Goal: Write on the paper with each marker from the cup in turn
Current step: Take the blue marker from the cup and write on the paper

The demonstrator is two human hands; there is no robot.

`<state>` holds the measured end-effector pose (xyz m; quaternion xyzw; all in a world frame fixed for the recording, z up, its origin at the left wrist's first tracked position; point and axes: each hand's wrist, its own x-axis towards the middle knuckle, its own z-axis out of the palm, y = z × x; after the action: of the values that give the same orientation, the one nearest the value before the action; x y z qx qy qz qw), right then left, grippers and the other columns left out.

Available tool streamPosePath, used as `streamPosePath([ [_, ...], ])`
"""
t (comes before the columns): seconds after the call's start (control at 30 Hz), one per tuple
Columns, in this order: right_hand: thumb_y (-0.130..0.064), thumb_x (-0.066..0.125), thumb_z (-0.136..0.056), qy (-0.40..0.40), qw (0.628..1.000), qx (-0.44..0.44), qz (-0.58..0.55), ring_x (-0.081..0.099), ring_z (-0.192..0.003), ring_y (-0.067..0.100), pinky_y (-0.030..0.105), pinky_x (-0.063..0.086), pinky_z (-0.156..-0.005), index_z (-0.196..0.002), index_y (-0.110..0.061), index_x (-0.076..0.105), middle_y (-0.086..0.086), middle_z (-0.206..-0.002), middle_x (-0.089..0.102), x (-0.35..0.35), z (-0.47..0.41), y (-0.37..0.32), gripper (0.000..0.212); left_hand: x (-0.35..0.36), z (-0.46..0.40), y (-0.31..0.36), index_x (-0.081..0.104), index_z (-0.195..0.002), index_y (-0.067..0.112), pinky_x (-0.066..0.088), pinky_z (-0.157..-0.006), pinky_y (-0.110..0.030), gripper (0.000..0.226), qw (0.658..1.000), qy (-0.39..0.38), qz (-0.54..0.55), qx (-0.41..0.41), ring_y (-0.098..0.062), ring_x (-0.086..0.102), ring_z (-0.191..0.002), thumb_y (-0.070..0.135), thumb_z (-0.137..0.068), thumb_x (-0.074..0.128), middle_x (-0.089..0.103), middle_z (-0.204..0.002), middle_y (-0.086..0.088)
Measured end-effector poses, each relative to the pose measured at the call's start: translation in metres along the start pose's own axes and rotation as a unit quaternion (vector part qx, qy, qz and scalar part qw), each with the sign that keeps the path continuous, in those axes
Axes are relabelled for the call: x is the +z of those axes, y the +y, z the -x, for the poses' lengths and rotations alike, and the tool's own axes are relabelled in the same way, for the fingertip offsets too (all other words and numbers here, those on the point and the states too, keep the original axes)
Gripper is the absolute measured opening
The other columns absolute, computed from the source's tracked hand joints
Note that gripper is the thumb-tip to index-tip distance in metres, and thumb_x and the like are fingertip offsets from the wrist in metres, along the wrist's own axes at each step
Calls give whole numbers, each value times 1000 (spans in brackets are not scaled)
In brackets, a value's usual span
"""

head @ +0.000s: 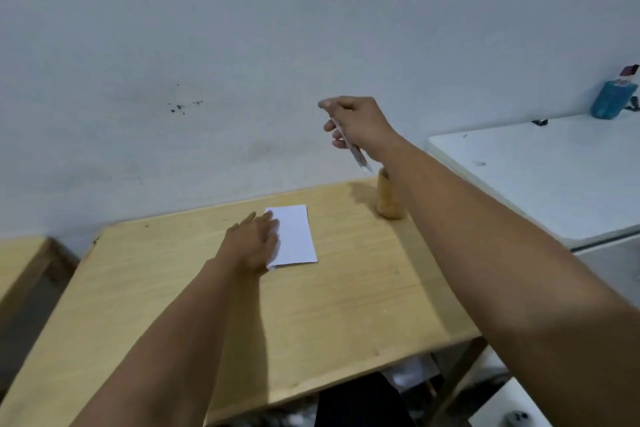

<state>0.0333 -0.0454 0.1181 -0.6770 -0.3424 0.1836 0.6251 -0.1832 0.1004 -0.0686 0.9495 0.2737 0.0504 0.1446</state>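
A small white paper [298, 236] lies on the wooden table [329, 305], towards its far edge. My left hand [251, 243] lies flat on the paper's left side, fingers spread, pinning it down. A tan cup [389, 198] stands at the table's far right corner, partly hidden by my right forearm. My right hand [356, 123] is raised above the cup and grips a thin marker [353, 149] that points down at the cup's mouth, its tip just above the rim. The cup's inside is hidden.
A white table [554, 170] stands to the right, with a blue pouch [613, 100] at its far end. Another wooden table [20, 263] shows at the left edge. A pale wall [242, 62] rises right behind the tables.
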Motion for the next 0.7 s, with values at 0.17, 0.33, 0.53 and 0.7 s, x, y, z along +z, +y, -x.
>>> streamPosePath([
  [0.17,4,68,-97,-102,989,100,48,56,-58,15,20,50,-47,-104,-6,76,12,-84,67,52,17,51,15,17,10,-15,39,-156,26,20,-122,-49,53,1000,12,-22,14,-27,21,-157,45,-106,39,25,-170,3],
  [0.33,-19,69,-105,-166,968,157,100,57,-64,13,20,51,-50,-128,-16,74,4,-86,71,83,34,89,24,21,5,-20,46,-151,28,23,-123,-52,54,1000,27,5,1,-29,28,-154,51,-101,47,33,-167,3],
  [0.53,-4,79,-92,-211,946,144,198,63,-60,20,27,54,-58,-96,-9,81,13,-76,71,103,35,107,7,5,9,-12,68,-111,35,52,-87,-40,36,957,176,226,-50,-19,68,-100,45,-102,35,75,-109,9],
  [0.7,-6,87,-86,-232,954,111,152,62,-68,17,24,49,-62,-82,-17,83,-7,-62,69,112,30,105,12,-26,-7,-1,64,-83,13,47,-74,-43,63,933,181,300,-83,-24,63,-76,63,-101,30,70,-78,-2],
])
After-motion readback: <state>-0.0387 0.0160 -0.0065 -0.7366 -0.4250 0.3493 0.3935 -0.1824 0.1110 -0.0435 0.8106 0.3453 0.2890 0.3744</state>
